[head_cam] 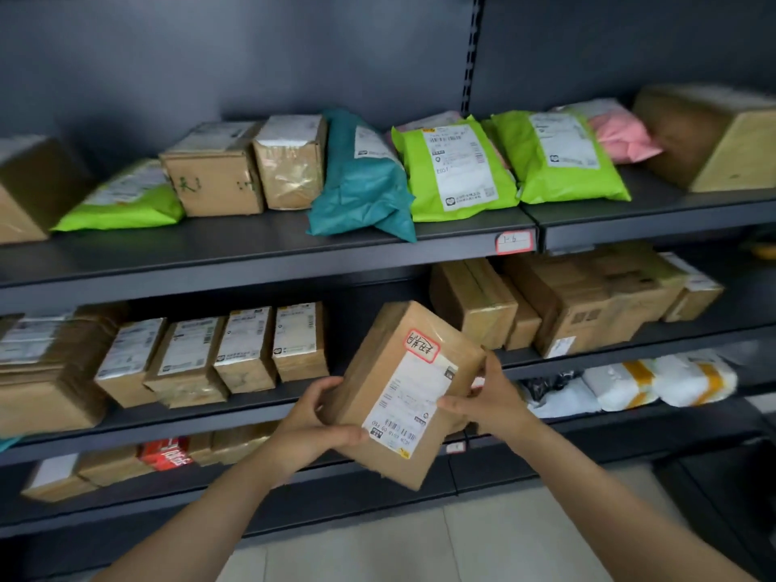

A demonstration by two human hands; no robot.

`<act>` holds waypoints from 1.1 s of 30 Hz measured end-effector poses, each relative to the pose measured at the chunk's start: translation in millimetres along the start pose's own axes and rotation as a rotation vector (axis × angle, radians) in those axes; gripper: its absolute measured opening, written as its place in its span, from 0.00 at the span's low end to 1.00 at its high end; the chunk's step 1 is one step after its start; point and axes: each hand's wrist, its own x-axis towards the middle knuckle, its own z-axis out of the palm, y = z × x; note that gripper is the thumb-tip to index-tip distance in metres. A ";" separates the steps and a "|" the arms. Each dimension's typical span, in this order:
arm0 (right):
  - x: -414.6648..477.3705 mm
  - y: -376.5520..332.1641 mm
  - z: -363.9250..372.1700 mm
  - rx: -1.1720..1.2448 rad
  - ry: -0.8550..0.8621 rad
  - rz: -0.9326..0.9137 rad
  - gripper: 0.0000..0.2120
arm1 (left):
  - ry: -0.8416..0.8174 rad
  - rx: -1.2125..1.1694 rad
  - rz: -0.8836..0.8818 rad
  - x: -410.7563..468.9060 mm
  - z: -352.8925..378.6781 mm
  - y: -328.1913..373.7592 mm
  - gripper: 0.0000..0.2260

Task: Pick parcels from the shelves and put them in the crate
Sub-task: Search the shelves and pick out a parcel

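Observation:
A brown cardboard parcel [390, 371] with a white shipping label and a red-edged sticker is held tilted in front of the middle shelf [210, 417]. My left hand [313, 426] grips its lower left side, thumb on the front face. On the right edge, my right hand [489, 396] holds it with the thumb lying on the label. No crate is in view.
The top shelf [252, 254] carries cardboard boxes, green mailers [457, 170], a teal mailer [361, 182] and a pink bag. The middle shelf has a row of small boxes [247, 350] at left, bigger boxes [588, 304] at right. White bags [659, 382] lie lower right. Tiled floor below.

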 end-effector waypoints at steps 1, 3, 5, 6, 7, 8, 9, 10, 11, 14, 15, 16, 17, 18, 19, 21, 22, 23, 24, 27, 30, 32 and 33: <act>-12.9 -1.3 1.2 -0.001 0.026 0.002 0.49 | -0.022 0.007 0.012 -6.9 -4.1 -0.6 0.36; -36.6 -1.8 6.1 -0.003 0.073 -0.004 0.49 | -0.055 0.035 0.033 -20.5 -11.5 -0.9 0.37; -61.4 -4.2 11.2 -0.030 0.125 -0.003 0.47 | -0.094 0.074 0.057 -31.8 -15.6 0.9 0.37; -73.0 -4.0 12.4 -0.046 0.156 0.003 0.45 | -0.121 0.097 0.069 -36.9 -15.7 3.4 0.37; -85.2 -3.8 12.0 -0.058 0.186 0.015 0.43 | -0.154 0.124 0.084 -41.5 -14.6 6.3 0.37; -97.3 -2.9 10.1 -0.064 0.212 0.026 0.41 | -0.189 0.151 0.095 -44.7 -12.3 8.4 0.37; -109.7 -1.3 7.0 -0.064 0.234 0.034 0.39 | -0.223 0.176 0.107 -47.7 -8.3 11.3 0.37; -122.8 0.8 2.3 -0.063 0.254 0.042 0.37 | -0.253 0.197 0.116 -49.9 -2.9 14.1 0.38; -135.5 3.2 -3.9 -0.065 0.279 0.054 0.36 | -0.273 0.213 0.129 -51.8 4.3 17.2 0.38; -172.1 15.6 -28.9 -0.104 0.350 0.107 0.33 | -0.330 0.232 0.137 -57.1 32.7 25.9 0.38; -184.1 21.4 -38.9 -0.120 0.358 0.128 0.32 | -0.356 0.223 0.138 -60.0 43.9 29.1 0.38; -196.8 26.9 -49.2 -0.141 0.358 0.156 0.31 | -0.384 0.212 0.139 -62.9 55.2 31.9 0.38; -209.5 33.2 -59.9 -0.164 0.355 0.184 0.30 | -0.413 0.208 0.143 -66.0 67.0 34.9 0.39; -222.5 39.8 -71.0 -0.192 0.352 0.212 0.29 | -0.439 0.216 0.146 -69.4 79.4 38.2 0.39; -236.2 45.6 -81.9 -0.214 0.347 0.238 0.29 | -0.460 0.233 0.157 -73.9 93.0 43.0 0.38; -264.7 57.9 -104.5 -0.233 0.348 0.271 0.29 | -0.494 0.285 0.211 -84.6 122.5 56.7 0.35; -280.0 63.9 -116.4 -0.224 0.358 0.280 0.30 | -0.509 0.317 0.250 -90.1 138.8 64.9 0.35; -296.8 70.4 -129.1 -0.199 0.369 0.286 0.30 | -0.522 0.347 0.289 -96.8 156.9 73.6 0.35; -314.0 78.3 -142.5 -0.164 0.380 0.286 0.29 | -0.537 0.366 0.320 -102.8 175.8 80.9 0.35; -367.0 102.8 -186.3 -0.107 0.423 0.260 0.24 | -0.611 0.344 0.374 -124.3 238.4 96.5 0.36; -425.1 129.3 -234.4 -0.075 0.487 0.247 0.17 | -0.725 0.308 0.374 -154.2 312.5 103.1 0.40; -467.5 148.4 -266.7 -0.041 0.531 0.241 0.17 | -0.820 0.295 0.381 -179.5 367.6 106.2 0.40; -489.5 159.2 -282.8 -0.032 0.556 0.241 0.17 | -0.866 0.302 0.389 -191.8 396.1 107.1 0.40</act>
